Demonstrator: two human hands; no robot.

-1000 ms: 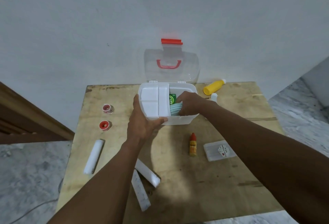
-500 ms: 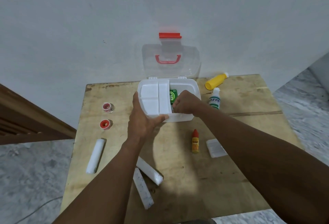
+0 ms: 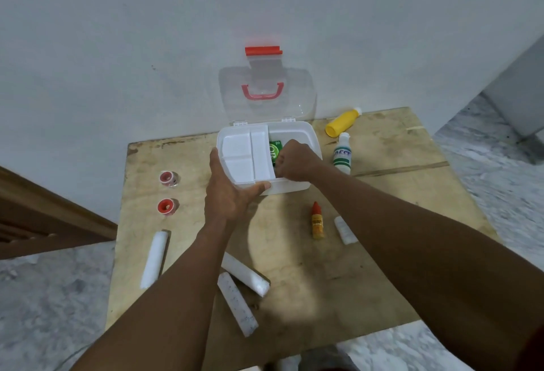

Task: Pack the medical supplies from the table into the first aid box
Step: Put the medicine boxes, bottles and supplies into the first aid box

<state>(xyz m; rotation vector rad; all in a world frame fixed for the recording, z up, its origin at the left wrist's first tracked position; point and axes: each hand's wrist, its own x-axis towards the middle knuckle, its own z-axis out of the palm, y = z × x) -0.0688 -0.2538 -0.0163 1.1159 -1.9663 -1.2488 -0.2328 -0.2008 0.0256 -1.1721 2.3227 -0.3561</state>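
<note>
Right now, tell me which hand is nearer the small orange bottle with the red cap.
Right. The right hand is in the first aid box, above the orange bottle in the view; the left hand grips the box's front-left corner, farther to the bottle's left.

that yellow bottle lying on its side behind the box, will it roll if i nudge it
Probably yes. The yellow bottle lies on its side on the bare wooden table, and its body looks round, so a sideways push would likely roll it. The plastic looks smooth, so it may slip in a loose grip. It is likely light, though how full it is cannot be seen.
</note>
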